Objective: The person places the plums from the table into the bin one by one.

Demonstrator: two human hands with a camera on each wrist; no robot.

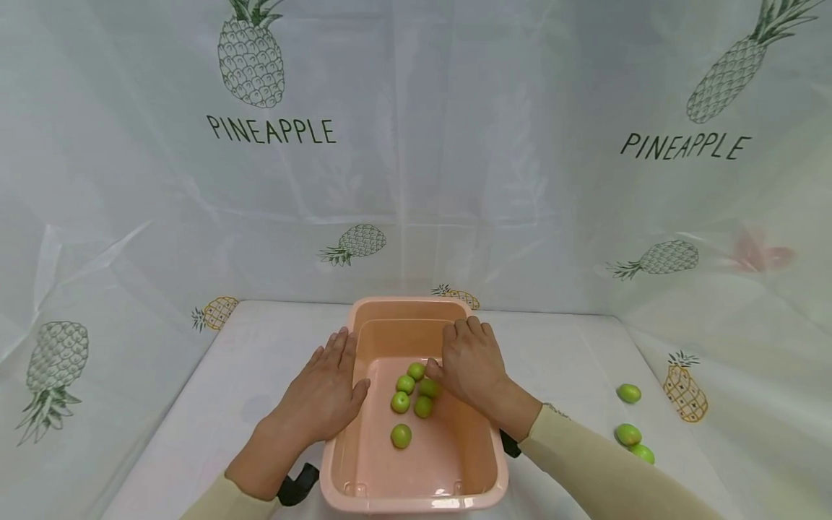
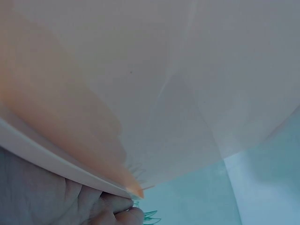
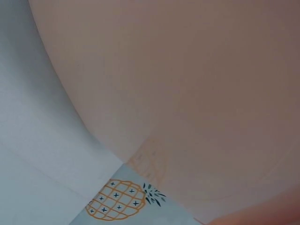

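Note:
A pink plastic tub [image 1: 416, 502] stands in the middle of the table. Several small round green fruits [image 1: 401, 435] lie on its floor. My left hand [image 1: 325, 393] rests along the left rim with straight fingers, its thumb pointing inward. In the left wrist view, part of the left hand [image 2: 51, 199] shows under the tub's rim [image 2: 65, 166]. My right hand [image 1: 473, 361] grips the right rim, fingers bent over the edge and thumb inside, near the fruits. The right wrist view holds mostly the tub's outer wall [image 3: 187, 93]; the right hand is out of sight there.
Three more green fruits [image 1: 628, 393] lie on the white table [image 1: 572, 354] to the right, beyond my right forearm. A pale curtain [image 1: 455, 180] printed with pineapples hangs behind the table and at both sides. Black straps [image 1: 299, 484] show at both wrists.

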